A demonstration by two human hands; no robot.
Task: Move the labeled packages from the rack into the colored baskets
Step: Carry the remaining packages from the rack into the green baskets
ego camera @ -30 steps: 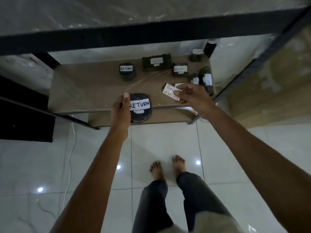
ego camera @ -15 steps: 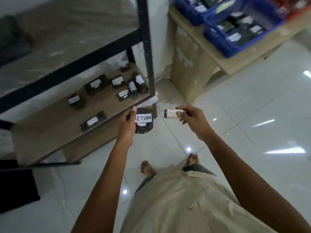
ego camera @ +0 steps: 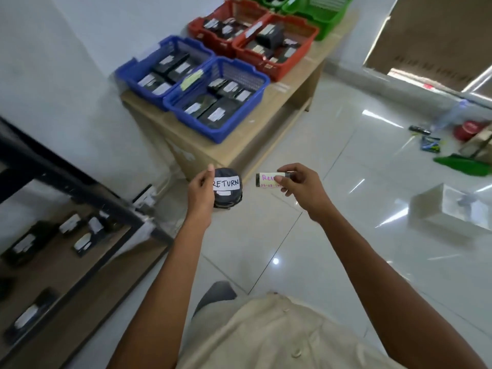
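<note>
Left hand (ego camera: pixel 201 190) wraps the round black package (ego camera: pixel 228 193): fingers curled behind it, thumb up along its left edge. White label reads RETURN and faces the camera, with a smaller white sticker below it.

Right hand (ego camera: pixel 300 186) pinches the small flat package (ego camera: pixel 267 180) at its right end, thumb on top, fingers underneath. Its pale yellow label has pink writing starting "Re"; the thumb hides the rest. The line below that is too small to read in full.

Both packages are in mid-air above the floor (ego camera: pixel 346 169), side by side and not touching, just in front of the near end of the wooden surface (ego camera: pixel 287 95).

On the surface:
- Two blue baskets (ego camera: pixel 191 121) at the near end, side by side and touching, each holding black packages with white labels.
- A yellow-green tag (ego camera: pixel 191 79) lies across the rims where they meet.
- Two red baskets (ego camera: pixel 299 55) behind them, also loaded with black labelled packages.
- Green baskets (ego camera: pixel 327 25) at the far end, cut off by the frame edge. Can't tell the contents.

Rack (ego camera: pixel 87 189) is at lower left: black frame, wooden shelf, several black shelf packages (ego camera: pixel 82 242) with white labels lying on it, blurred.

On the floor at right are a red round item (ego camera: pixel 467 129), a green item (ego camera: pixel 463 163) and a clear box (ego camera: pixel 450 206), well apart from the hands and too blurred to identify. Beige shirt (ego camera: pixel 279 336) at the bottom.
</note>
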